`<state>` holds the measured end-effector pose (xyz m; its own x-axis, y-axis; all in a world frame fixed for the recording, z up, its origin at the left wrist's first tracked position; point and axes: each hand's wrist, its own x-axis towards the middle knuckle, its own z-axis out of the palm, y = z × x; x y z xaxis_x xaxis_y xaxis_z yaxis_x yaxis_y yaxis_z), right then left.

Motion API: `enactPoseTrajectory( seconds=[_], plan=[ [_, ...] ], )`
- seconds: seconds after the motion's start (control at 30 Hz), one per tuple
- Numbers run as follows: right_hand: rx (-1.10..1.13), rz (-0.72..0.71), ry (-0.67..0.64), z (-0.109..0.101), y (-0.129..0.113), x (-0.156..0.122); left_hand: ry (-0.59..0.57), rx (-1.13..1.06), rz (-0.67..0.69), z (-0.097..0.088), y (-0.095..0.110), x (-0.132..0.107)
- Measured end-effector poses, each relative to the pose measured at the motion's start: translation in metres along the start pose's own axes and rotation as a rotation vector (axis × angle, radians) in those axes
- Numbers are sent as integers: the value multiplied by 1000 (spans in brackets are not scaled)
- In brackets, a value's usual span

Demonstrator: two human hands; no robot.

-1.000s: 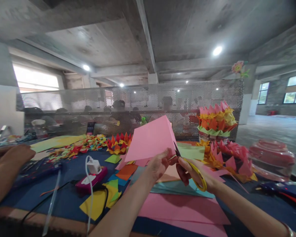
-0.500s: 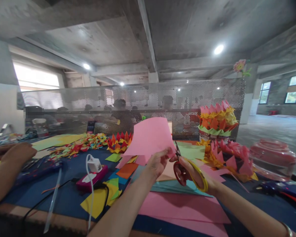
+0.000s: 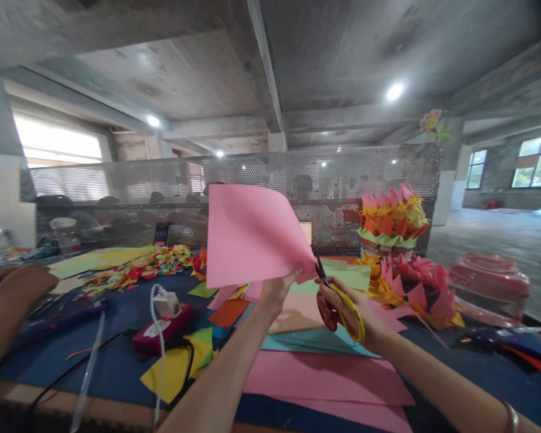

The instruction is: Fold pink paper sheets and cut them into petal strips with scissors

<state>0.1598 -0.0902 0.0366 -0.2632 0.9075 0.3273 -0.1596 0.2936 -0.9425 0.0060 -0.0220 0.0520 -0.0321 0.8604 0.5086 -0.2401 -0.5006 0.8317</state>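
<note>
My left hand [image 3: 277,291] pinches the lower edge of a pink paper sheet [image 3: 247,237] and holds it upright above the table. To its right, my right hand [image 3: 349,313] grips scissors [image 3: 336,297] with red and yellow handles; the blades point up at the sheet's lower right corner. Under both hands lie large pink sheets [image 3: 324,379] and a teal sheet [image 3: 315,343] on the blue table cover [image 3: 112,361].
Another person's hand [image 3: 20,285] rests at the left edge. A pink power strip with a white charger [image 3: 162,322] and cables lies left of centre. Folded paper flowers [image 3: 394,219], paper scraps [image 3: 139,270], a red-lidded jar [image 3: 489,288] and a perforated metal screen [image 3: 369,174] stand behind.
The pink sheet has swung up and round to stand more upright and further left. My right hand with the scissors has stayed at its lower right corner.
</note>
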Motion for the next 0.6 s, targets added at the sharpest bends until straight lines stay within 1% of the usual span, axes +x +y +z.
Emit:
enactPoseTrajectory(
  seconds=[0.1, 0.23, 0.37, 0.4, 0.47, 0.53, 0.6],
  plan=[
    [12, 11, 4, -3, 8, 3, -57, 89, -2, -7, 9, 3],
    [71, 28, -29, -5, 15, 6, -116, 70, -32, -14, 21, 2],
    [70, 3, -59, -2, 15, 3, -216, 54, -49, -16, 31, -3],
    [60, 0, -54, -2, 15, 3, -212, 55, -50, -16, 33, -4],
    [39, -8, -44, -1, 16, 2, -143, 60, -22, -16, 33, -5],
    [16, -11, -40, -1, 17, 2, -73, 71, 17, -16, 29, -3],
    [0, -9, -40, -1, 17, 2, -47, 93, 30, -17, 24, 1]
  ],
)
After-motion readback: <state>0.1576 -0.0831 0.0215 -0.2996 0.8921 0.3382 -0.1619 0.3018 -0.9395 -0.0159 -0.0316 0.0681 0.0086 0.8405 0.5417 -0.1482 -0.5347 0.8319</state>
